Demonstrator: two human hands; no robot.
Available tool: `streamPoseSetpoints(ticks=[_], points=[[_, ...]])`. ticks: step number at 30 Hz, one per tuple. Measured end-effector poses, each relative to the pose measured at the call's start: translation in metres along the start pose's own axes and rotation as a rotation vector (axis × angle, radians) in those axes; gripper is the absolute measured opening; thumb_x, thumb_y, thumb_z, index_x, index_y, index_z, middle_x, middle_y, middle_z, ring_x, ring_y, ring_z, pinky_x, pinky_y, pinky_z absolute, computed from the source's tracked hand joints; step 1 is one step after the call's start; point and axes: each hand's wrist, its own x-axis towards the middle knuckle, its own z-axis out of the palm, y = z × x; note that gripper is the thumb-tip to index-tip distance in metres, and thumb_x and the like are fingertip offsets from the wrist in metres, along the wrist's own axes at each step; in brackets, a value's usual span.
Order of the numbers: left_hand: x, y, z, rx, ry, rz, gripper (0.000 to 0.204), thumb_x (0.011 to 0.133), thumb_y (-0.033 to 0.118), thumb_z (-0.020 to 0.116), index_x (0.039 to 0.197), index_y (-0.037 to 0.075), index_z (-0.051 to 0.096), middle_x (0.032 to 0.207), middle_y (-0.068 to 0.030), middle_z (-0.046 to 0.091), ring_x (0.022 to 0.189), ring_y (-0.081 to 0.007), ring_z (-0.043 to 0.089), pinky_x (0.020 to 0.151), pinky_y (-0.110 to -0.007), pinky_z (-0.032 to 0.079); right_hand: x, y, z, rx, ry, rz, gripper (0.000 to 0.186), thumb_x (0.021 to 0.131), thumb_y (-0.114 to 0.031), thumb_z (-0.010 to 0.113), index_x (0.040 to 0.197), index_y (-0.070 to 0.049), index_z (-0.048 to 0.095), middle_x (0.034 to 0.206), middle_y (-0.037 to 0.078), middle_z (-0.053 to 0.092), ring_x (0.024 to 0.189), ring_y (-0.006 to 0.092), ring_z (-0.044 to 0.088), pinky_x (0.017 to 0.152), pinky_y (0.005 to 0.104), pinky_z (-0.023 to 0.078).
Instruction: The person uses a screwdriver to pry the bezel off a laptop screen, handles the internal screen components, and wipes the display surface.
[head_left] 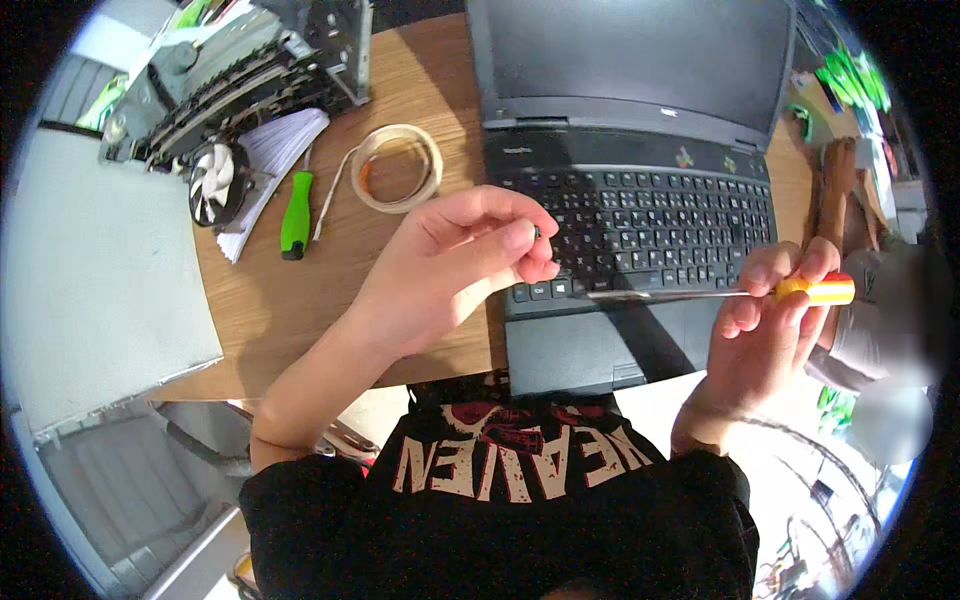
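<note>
An opened black laptop (640, 225) lies in front of me, its screen (630, 60) dark. Over the left edge of its keyboard, my left hand (470, 250) pinches a tiny dark piece (537, 232) between thumb and fingertips; the piece is too small to name, perhaps a screw. At the laptop's right edge my right hand (775, 310) grips a screwdriver by its yellow and red handle (830, 290). The long thin shaft (670, 295) points left across the front of the keyboard, its tip below my left fingertips and apart from them.
Left of the laptop lie a roll of tape (432, 165) and a green-handled screwdriver (296, 215). Beyond them are a small fan (215, 185), a paper stack (285, 140) and a dismantled machine frame (260, 90). A pale panel (110, 290) borders the wooden desk (270, 340) on the left.
</note>
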Motion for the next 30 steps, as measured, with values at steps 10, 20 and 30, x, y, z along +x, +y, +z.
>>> streamPoseSetpoints(ticks=[10,20,30], points=[[0.011,-0.032,0.035,-0.602,-0.005,-0.147,0.01,0.091,0.018,0.053,0.097,0.01,0.051,0.085,0.0007,0.049,0.078,-0.0098,0.048,0.088,-0.032,0.04,-0.029,0.012,-0.019,0.16,0.037,-0.254,0.03,0.083,-0.002,0.064,0.096,-0.011,0.039,0.087,0.015,0.055,0.061,0.0246,0.062,0.054,0.0377,0.059],[0.011,-0.047,0.042,-0.719,0.0,-0.13,0.011,0.093,0.017,0.05,0.101,0.01,0.054,0.087,0.0005,0.052,0.08,-0.0098,0.05,0.091,-0.032,0.039,-0.035,0.027,-0.016,0.192,0.166,-0.214,0.03,0.084,-0.012,0.065,0.097,-0.012,0.038,0.088,0.013,0.053,0.058,0.0216,0.059,0.051,0.0352,0.058],[0.016,-0.054,0.043,-0.551,0.158,-0.054,0.015,0.091,0.02,0.057,0.101,0.009,0.054,0.081,0.0029,0.053,0.079,-0.0087,0.05,0.089,-0.03,0.041,-0.033,0.027,-0.034,-0.183,-0.2,-0.417,0.031,0.081,-0.002,0.066,0.096,-0.007,0.039,0.09,0.019,0.054,0.068,0.028,0.064,0.057,0.0369,0.058]])
